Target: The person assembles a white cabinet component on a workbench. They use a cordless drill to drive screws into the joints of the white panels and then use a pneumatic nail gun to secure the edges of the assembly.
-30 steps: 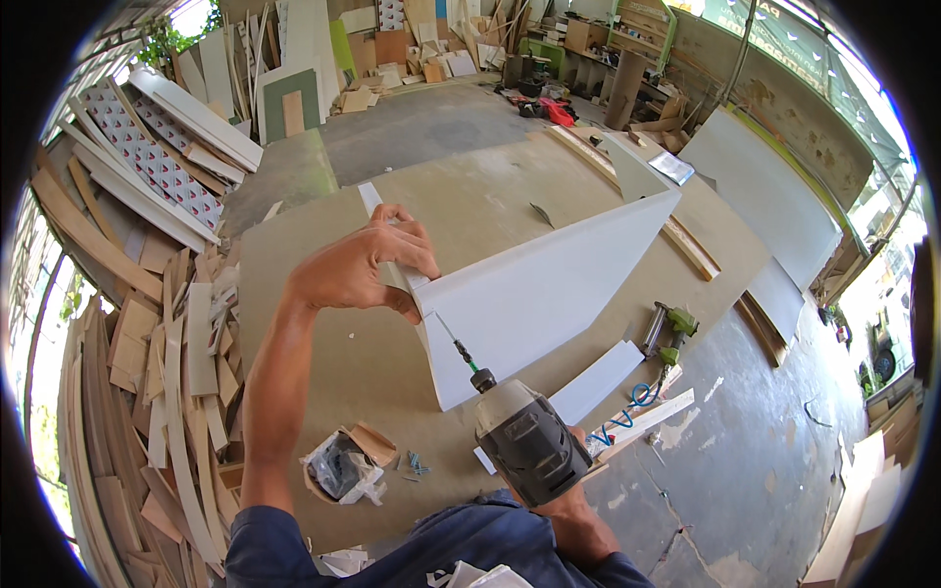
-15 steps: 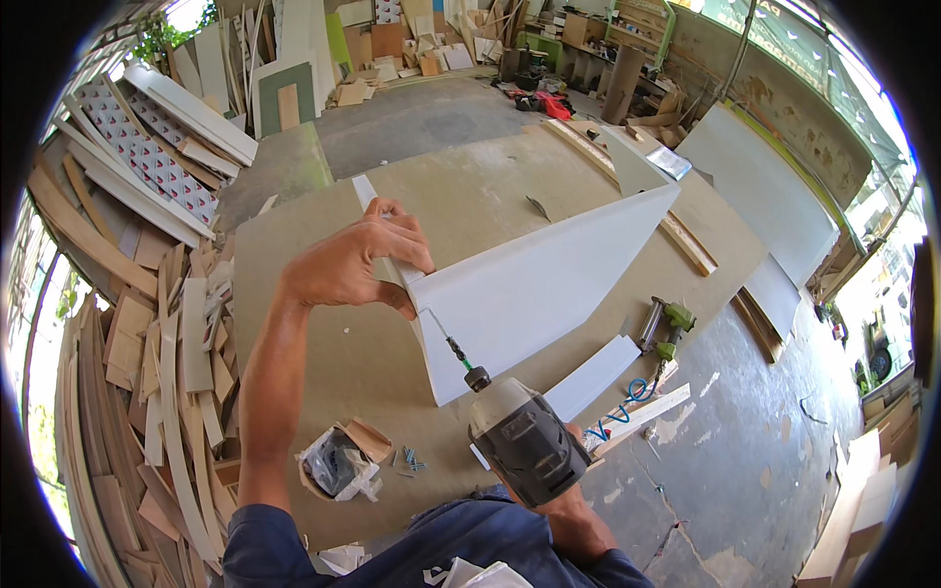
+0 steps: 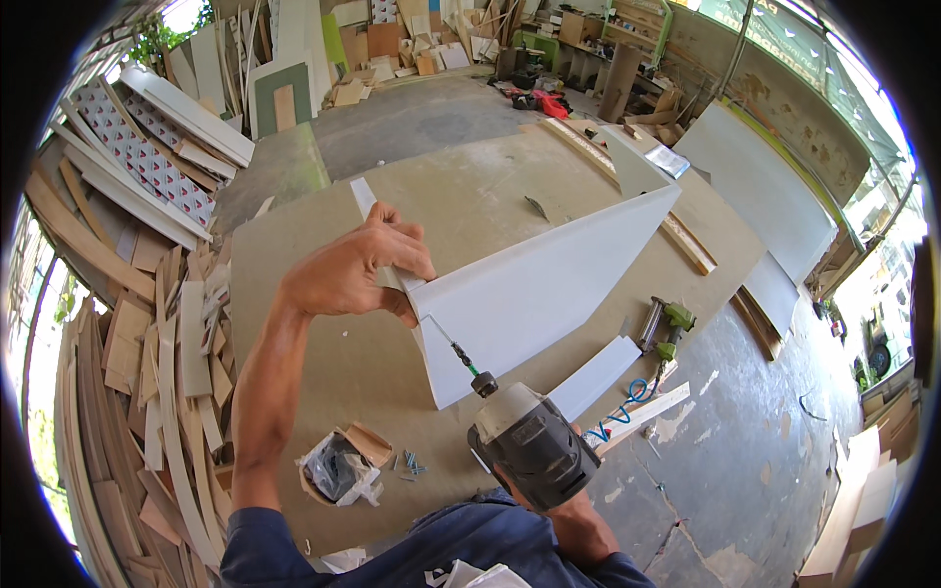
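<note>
My left hand grips the corner where a long white panel meets a narrower white panel, fingers over the top edge and thumb at the near face. Both boards stand on edge on a large brownish worktable. A black and grey power drill is in my right hand, which is mostly hidden behind the tool body. The thin drill bit points up-left, its tip at the long panel's face near the corner, just below my left thumb.
On the table lie an opened box with plastic, loose screws, a white strip and a green nail gun with a blue coiled hose. Offcuts are heaped at the left; large sheets lie at the right.
The drill has shifted slightly right and down in the picture, with its tip still at the corner. My left hand keeps its grip on the panels.
</note>
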A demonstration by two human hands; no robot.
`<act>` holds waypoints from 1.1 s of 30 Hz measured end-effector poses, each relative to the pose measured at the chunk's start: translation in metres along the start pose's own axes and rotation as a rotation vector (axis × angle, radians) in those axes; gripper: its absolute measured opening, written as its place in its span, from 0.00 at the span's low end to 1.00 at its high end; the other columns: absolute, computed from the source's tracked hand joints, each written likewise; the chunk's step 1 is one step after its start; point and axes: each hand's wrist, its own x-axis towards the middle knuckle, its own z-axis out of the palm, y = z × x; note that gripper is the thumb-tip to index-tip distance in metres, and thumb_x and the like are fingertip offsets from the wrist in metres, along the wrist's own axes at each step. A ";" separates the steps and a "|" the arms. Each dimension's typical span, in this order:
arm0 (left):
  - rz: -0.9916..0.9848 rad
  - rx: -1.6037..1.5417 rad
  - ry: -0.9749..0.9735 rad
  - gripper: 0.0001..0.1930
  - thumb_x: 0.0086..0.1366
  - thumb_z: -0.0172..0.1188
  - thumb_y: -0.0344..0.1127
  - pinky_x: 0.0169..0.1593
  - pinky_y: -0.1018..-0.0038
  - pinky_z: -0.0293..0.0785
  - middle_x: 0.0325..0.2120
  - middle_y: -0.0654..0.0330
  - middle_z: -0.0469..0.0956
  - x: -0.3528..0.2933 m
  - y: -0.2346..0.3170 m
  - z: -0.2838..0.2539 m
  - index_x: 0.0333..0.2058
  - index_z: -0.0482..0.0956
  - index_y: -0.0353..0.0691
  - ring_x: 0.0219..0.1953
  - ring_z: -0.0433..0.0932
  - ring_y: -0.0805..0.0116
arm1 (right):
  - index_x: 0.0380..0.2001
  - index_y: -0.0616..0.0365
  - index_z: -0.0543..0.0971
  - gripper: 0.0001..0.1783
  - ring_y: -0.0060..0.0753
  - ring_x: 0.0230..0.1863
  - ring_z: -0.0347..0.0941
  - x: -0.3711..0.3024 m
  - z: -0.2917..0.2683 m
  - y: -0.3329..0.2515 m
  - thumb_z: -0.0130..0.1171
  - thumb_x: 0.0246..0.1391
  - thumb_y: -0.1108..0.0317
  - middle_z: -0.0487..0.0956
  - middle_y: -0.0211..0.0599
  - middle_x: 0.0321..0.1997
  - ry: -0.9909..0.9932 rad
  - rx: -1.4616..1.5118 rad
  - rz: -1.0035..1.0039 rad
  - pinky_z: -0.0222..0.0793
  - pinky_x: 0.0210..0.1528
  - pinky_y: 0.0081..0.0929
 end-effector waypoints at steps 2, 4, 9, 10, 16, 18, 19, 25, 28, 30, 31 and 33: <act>-0.066 -0.023 -0.067 0.19 0.39 0.82 0.32 0.58 0.63 0.50 0.30 0.74 0.83 0.000 0.001 -0.004 0.33 0.87 0.47 0.46 0.72 0.69 | 0.41 0.60 0.79 0.25 0.44 0.28 0.78 0.000 0.000 0.000 0.72 0.34 0.68 0.81 0.39 0.33 -0.032 0.035 0.054 0.73 0.36 0.36; -0.102 -0.035 -0.099 0.19 0.40 0.82 0.32 0.61 0.61 0.49 0.32 0.73 0.83 -0.001 0.001 -0.005 0.34 0.87 0.46 0.50 0.71 0.66 | 0.41 0.59 0.80 0.25 0.44 0.28 0.78 0.002 0.000 -0.003 0.73 0.34 0.67 0.81 0.38 0.33 -0.044 0.097 0.120 0.72 0.36 0.37; 0.015 -0.021 0.006 0.19 0.35 0.82 0.33 0.52 0.66 0.51 0.26 0.75 0.82 0.001 -0.002 -0.001 0.30 0.87 0.48 0.36 0.72 0.74 | 0.40 0.59 0.80 0.25 0.44 0.29 0.78 -0.004 0.006 0.000 0.73 0.34 0.68 0.81 0.39 0.33 0.004 0.234 0.177 0.73 0.37 0.35; 0.014 -0.015 0.001 0.19 0.35 0.82 0.32 0.52 0.66 0.51 0.27 0.75 0.82 0.001 -0.001 -0.002 0.30 0.87 0.48 0.37 0.72 0.75 | 0.40 0.59 0.80 0.25 0.43 0.29 0.79 -0.005 0.008 0.001 0.73 0.34 0.68 0.81 0.39 0.33 0.016 0.280 0.186 0.73 0.37 0.35; 0.001 -0.002 -0.017 0.19 0.36 0.82 0.32 0.52 0.66 0.50 0.27 0.76 0.81 -0.001 -0.001 -0.003 0.31 0.87 0.49 0.38 0.71 0.76 | 0.40 0.60 0.80 0.24 0.44 0.29 0.78 0.000 0.001 -0.005 0.72 0.34 0.70 0.81 0.40 0.32 -0.032 0.267 0.227 0.73 0.37 0.33; 0.003 -0.022 -0.016 0.19 0.36 0.82 0.31 0.52 0.66 0.50 0.27 0.76 0.81 0.000 -0.001 -0.002 0.31 0.87 0.49 0.38 0.71 0.76 | 0.40 0.60 0.80 0.24 0.45 0.29 0.78 0.000 0.000 -0.007 0.72 0.35 0.70 0.80 0.40 0.32 -0.046 0.217 0.217 0.73 0.36 0.34; -0.001 -0.018 -0.013 0.19 0.36 0.82 0.31 0.52 0.66 0.50 0.27 0.76 0.81 0.000 0.000 -0.002 0.31 0.87 0.50 0.38 0.71 0.76 | 0.40 0.60 0.79 0.23 0.46 0.29 0.78 0.000 0.000 -0.006 0.71 0.35 0.70 0.80 0.40 0.32 -0.048 0.193 0.207 0.73 0.36 0.34; 0.007 -0.010 -0.032 0.19 0.36 0.82 0.30 0.52 0.67 0.50 0.28 0.76 0.82 0.002 0.003 -0.004 0.31 0.87 0.49 0.38 0.71 0.76 | 0.42 0.59 0.79 0.25 0.45 0.31 0.78 -0.004 0.006 0.001 0.71 0.36 0.69 0.80 0.39 0.32 -0.054 0.118 0.132 0.72 0.38 0.35; 0.018 -0.003 -0.016 0.20 0.35 0.82 0.29 0.51 0.67 0.50 0.27 0.75 0.82 0.001 0.000 -0.003 0.31 0.87 0.49 0.38 0.72 0.75 | 0.43 0.59 0.79 0.26 0.44 0.31 0.78 -0.001 0.005 0.000 0.71 0.35 0.68 0.81 0.39 0.33 -0.003 0.005 0.037 0.72 0.39 0.36; 0.017 0.007 0.012 0.20 0.34 0.82 0.29 0.51 0.67 0.51 0.27 0.74 0.82 0.000 0.000 -0.002 0.30 0.87 0.48 0.37 0.72 0.74 | 0.43 0.59 0.79 0.26 0.44 0.32 0.78 -0.001 0.006 0.000 0.72 0.35 0.68 0.81 0.39 0.35 0.011 0.065 0.059 0.71 0.40 0.36; 0.018 -0.009 0.008 0.20 0.34 0.82 0.29 0.51 0.67 0.51 0.27 0.74 0.82 0.000 0.000 -0.002 0.30 0.87 0.48 0.37 0.73 0.74 | 0.44 0.59 0.79 0.27 0.44 0.32 0.78 -0.001 0.006 0.001 0.72 0.35 0.68 0.81 0.39 0.35 0.007 0.095 0.080 0.71 0.40 0.37; 0.019 -0.040 -0.001 0.20 0.33 0.82 0.29 0.51 0.67 0.51 0.26 0.73 0.82 0.002 0.000 -0.003 0.30 0.87 0.48 0.37 0.73 0.73 | 0.44 0.58 0.79 0.27 0.44 0.32 0.78 -0.001 0.006 0.000 0.72 0.35 0.68 0.81 0.38 0.36 -0.025 0.104 0.111 0.71 0.41 0.36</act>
